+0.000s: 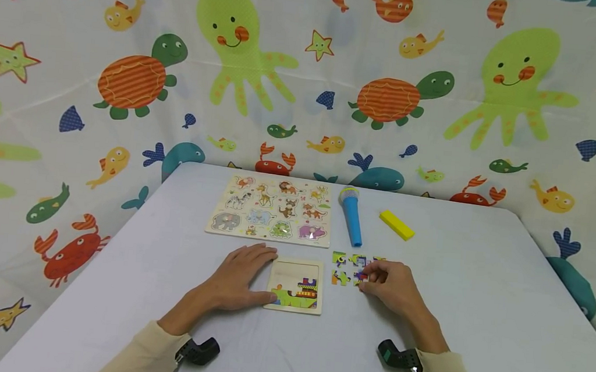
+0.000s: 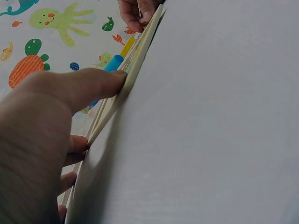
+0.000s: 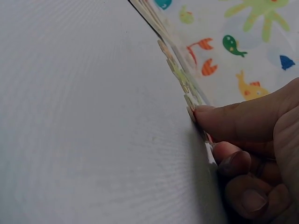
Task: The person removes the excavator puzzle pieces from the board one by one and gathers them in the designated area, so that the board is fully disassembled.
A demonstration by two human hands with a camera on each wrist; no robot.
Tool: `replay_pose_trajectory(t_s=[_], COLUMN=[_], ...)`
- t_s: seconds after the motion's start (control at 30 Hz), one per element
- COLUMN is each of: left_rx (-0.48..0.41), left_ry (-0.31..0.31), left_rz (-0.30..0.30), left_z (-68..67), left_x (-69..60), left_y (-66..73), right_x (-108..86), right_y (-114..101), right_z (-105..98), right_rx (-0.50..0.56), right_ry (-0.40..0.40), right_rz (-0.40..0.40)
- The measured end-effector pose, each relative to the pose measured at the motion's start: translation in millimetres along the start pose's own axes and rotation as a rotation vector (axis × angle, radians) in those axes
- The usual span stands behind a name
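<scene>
A small square wooden puzzle tray (image 1: 286,270) lies before me, with several joined pieces (image 1: 289,298) along its bottom and right side. My left hand (image 1: 235,277) rests at the tray's left, its thumb on the lower left corner and its fingers stretched toward the upper left. In the left wrist view the thumb (image 2: 105,84) touches the tray edge. Loose jigsaw pieces (image 1: 341,278) lie in rows right of the tray. My right hand (image 1: 392,287) pinches a jigsaw piece (image 3: 191,114) among them between thumb and fingers; the hand partly hides the group.
Behind the tray lies a larger animal peg puzzle board (image 1: 245,217). A blue toy microphone (image 1: 352,219) and a yellow block (image 1: 397,225) are to its right. A patterned sea-animal curtain (image 1: 295,92) hangs behind the white table (image 1: 479,282).
</scene>
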State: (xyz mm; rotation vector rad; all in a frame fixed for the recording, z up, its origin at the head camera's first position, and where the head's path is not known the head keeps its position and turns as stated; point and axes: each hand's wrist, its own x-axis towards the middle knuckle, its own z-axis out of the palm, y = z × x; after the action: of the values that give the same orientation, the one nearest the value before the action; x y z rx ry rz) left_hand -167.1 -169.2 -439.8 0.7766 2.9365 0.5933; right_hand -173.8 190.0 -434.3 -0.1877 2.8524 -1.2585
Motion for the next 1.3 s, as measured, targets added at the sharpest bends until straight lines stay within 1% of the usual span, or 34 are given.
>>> replay_pose_trajectory(t_s=[0.33,0.53,0.67,0.83,0.93,1.1,1.17,1.3], left_rx=[0.004,-0.009,-0.011,0.002,0.002,0.005,0.005,-0.002], left_ry=[-0.011,-0.022,-0.021,-0.009,-0.002,0.001,0.002,0.003], left_rz=[-0.004,-0.015,-0.008,0.004,0.001,0.000,0.003,0.004], left_z=[1.8,3.8,4.6,4.5,2.9,1.0,0.9,0.1], left_x=[2.5,2.4,2.3,2.8,1.9,0.3,0.0,-0.8], left_y=[0.6,1.7,1.4,-0.5,-0.9,-1.0,-1.1,-0.2], right_x=[0.0,-0.2,-1.5,-1.8,-1.6,-1.7,-1.8,-2.4], right_y=[2,4,3,-2,-7,-20,-25,-36], right_z=[-3,-3,-3,-1,3,9,13,21], right_rx=[-0.025,-0.047,-0.048,-0.036,-0.030,-0.016,-0.011,0.005], right_ry=[-0.011,-0.029,-0.026,-0.005,0.011,0.041,0.036,0.007], right_rz=[-0.001,0.005,-0.001,-0.035,-0.053,-0.120,-0.150,-0.181])
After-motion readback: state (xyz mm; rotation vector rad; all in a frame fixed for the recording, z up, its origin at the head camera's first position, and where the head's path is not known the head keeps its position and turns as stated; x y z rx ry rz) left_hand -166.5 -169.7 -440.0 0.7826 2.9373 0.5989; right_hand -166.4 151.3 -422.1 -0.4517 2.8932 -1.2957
